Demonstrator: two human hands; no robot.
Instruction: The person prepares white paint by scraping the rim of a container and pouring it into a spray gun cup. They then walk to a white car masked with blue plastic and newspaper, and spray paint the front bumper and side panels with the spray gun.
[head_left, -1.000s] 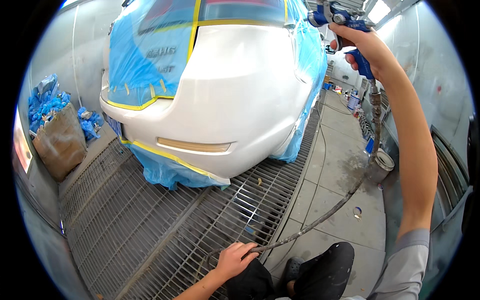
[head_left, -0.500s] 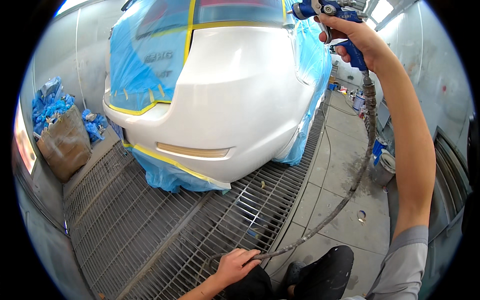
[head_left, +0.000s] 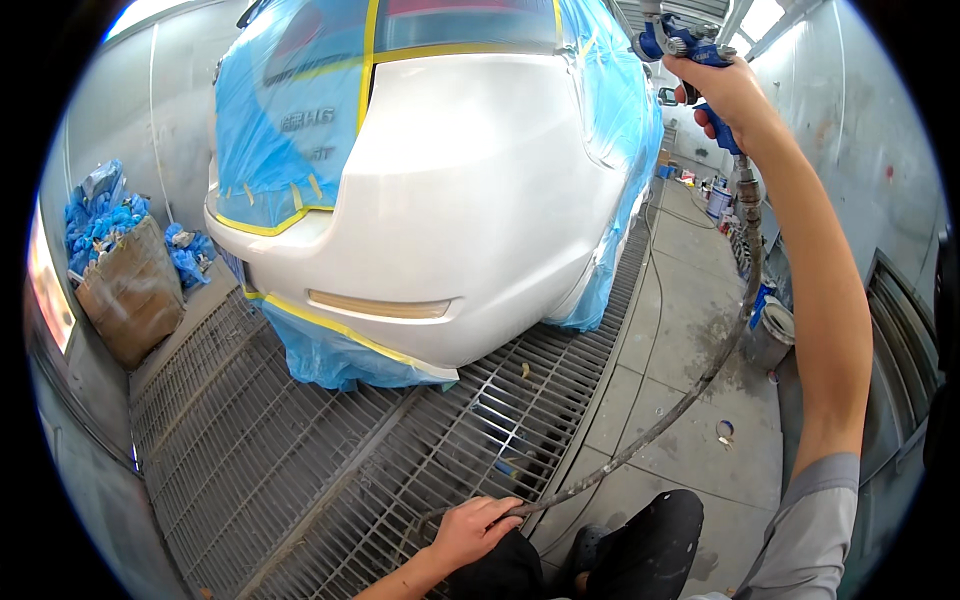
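My right hand (head_left: 728,95), raised at the upper right, is closed round the handle of a blue spray gun (head_left: 690,45). The gun points left, beside the rear corner of a white car (head_left: 470,190). From its handle a dark, paint-stained air hose (head_left: 690,395) curves down to my left hand (head_left: 475,530) low in the middle, whose fingers are wrapped round it. Blue masking film (head_left: 285,130) edged with yellow tape covers the tailgate, the side and the underside. A tan strip of tape (head_left: 380,304) sits on the bumper.
Under the car lies a metal floor grating (head_left: 290,430), with grey floor tiles (head_left: 670,480) to its right. A cardboard box (head_left: 135,290) overflowing with crumpled blue film stands at the left wall. Paint cans (head_left: 772,335) line the right wall. A thin cable (head_left: 655,290) crosses the floor.
My right hand has moved the spray gun a little to the right and up, and the hose has shifted right with it. My left hand stays on the hose.
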